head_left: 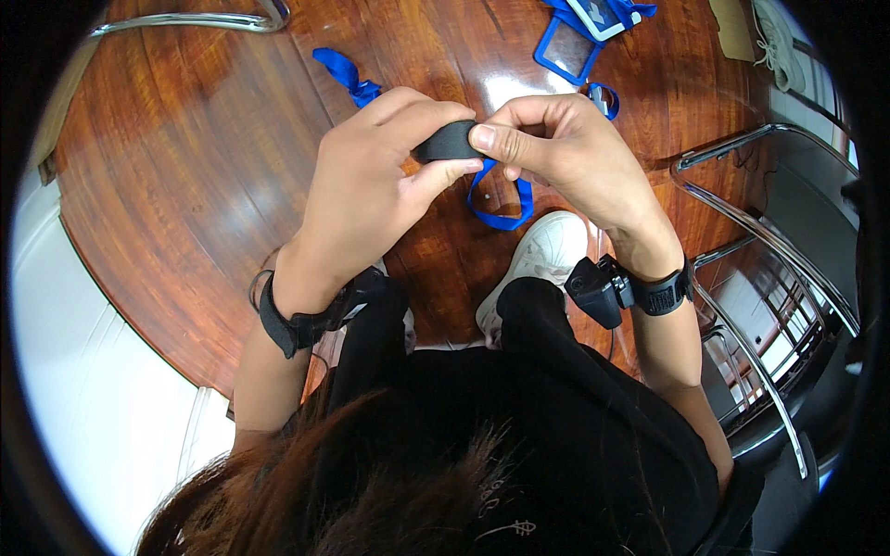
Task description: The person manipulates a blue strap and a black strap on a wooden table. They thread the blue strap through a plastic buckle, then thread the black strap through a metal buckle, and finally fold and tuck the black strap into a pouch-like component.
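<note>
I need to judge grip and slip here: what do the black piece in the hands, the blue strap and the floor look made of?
Black piece: matte and slightly curved, pinched by left hand and right hand; probably fabric or foam, hard to tell. Blue strap: flat woven ribbon with a faint sheen. Floor: reddish wood, grain visible, glossy varnish with glare.

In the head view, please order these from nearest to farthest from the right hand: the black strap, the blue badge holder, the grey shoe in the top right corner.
From the right hand:
1. Black strap, pinched in its fingertips, to its left.
2. Blue badge holder, lying on the wooden floor above it.
3. Grey shoe, far upper right corner.
</note>
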The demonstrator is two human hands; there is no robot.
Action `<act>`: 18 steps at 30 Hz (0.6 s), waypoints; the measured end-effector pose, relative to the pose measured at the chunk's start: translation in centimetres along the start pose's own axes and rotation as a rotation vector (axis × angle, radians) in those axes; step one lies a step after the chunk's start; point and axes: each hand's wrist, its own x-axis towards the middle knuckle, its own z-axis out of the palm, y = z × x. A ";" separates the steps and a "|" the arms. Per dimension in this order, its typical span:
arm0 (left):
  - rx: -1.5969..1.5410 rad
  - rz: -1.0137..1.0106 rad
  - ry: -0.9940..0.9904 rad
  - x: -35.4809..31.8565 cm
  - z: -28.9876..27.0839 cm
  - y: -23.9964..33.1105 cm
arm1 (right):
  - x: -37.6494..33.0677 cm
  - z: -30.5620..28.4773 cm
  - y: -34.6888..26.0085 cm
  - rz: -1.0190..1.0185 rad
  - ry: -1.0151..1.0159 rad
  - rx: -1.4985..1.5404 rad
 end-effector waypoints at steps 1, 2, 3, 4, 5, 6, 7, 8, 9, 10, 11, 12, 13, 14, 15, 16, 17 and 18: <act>0.013 0.003 0.001 0.0 0.1 0.0 | 0.0 -0.1 0.1 -0.006 0.019 -0.040; 0.026 0.005 0.002 0.0 0.1 0.0 | 0.0 -0.2 0.1 0.003 0.024 -0.059; 0.040 0.008 0.003 0.0 0.2 0.0 | -0.1 -0.3 0.1 0.012 0.030 -0.077; 0.065 0.013 -0.007 0.1 0.2 0.0 | -0.1 -0.4 0.1 0.007 0.036 -0.093; 0.089 0.017 -0.017 0.1 0.3 0.1 | -0.1 -0.4 0.2 0.013 0.045 -0.104; 0.107 0.017 -0.026 0.1 0.2 0.1 | -0.1 -0.3 0.2 0.006 0.056 -0.113; 0.133 0.032 -0.033 0.1 0.2 0.1 | -0.2 -0.3 0.2 -0.002 0.067 -0.123; 0.153 0.042 -0.041 0.1 0.3 0.1 | -0.1 -0.2 0.2 -0.009 0.077 -0.127; 0.172 0.052 -0.048 0.2 0.2 0.1 | -0.1 -0.1 0.2 -0.015 0.088 -0.131; 0.193 0.062 -0.051 0.2 0.3 0.2 | -0.1 -0.1 0.2 -0.022 0.098 -0.136; 0.214 0.071 -0.054 0.2 0.3 0.2 | -0.2 0.0 0.2 -0.024 0.104 -0.144; 0.236 0.081 -0.058 0.2 0.3 0.2 | -0.2 0.0 0.2 -0.026 0.109 -0.152; 0.227 0.070 -0.065 0.2 0.3 0.3 | -0.3 0.0 0.2 -0.028 0.114 -0.160; 0.217 0.058 -0.072 0.2 0.3 0.3 | -0.3 0.0 0.2 -0.034 0.127 -0.177; 0.208 0.048 -0.074 0.2 0.2 0.3 | -0.4 0.1 0.2 -0.041 0.139 -0.195; 0.189 0.019 -0.084 0.1 0.2 0.3 | -0.5 0.1 0.2 -0.061 0.147 -0.206; 0.170 -0.008 -0.090 0.1 0.2 0.4 | -0.4 0.2 0.2 -0.067 0.149 -0.190; 0.151 -0.035 -0.096 0.0 0.1 0.4 | -0.4 0.3 0.2 -0.085 0.147 -0.168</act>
